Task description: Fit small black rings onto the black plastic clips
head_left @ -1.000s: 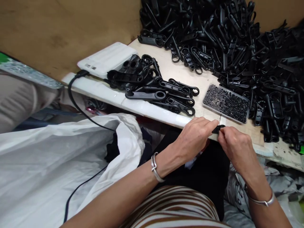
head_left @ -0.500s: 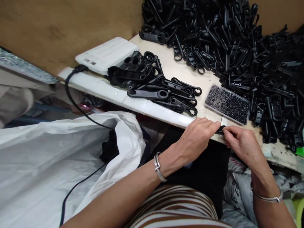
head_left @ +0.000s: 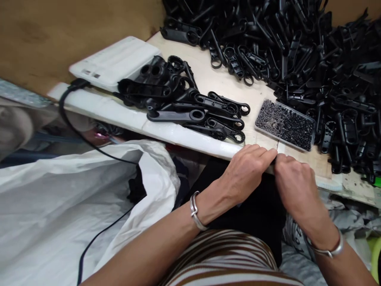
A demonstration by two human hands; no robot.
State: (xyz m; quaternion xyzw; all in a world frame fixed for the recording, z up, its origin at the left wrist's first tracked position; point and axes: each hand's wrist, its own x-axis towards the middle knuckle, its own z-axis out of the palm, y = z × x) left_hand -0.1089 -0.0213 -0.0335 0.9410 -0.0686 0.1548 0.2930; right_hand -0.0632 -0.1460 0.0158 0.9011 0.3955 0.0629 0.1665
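**Black part [head_left: 274, 158] gripped at table [head_left: 205, 75] edge**

Head view: left hand [head_left: 245, 171] and right hand [head_left: 297, 184], fingers curled closed, grip the black part between them, near the clear box [head_left: 313, 133]. They hide its long axis and pointing direction.

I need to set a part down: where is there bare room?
Widest: the tabletop between the small cluster of black parts and the large heap. A narrower gap separates cluster and tray. Crowded: back and right, under the heap, and the front edge where left hand and right hand are.
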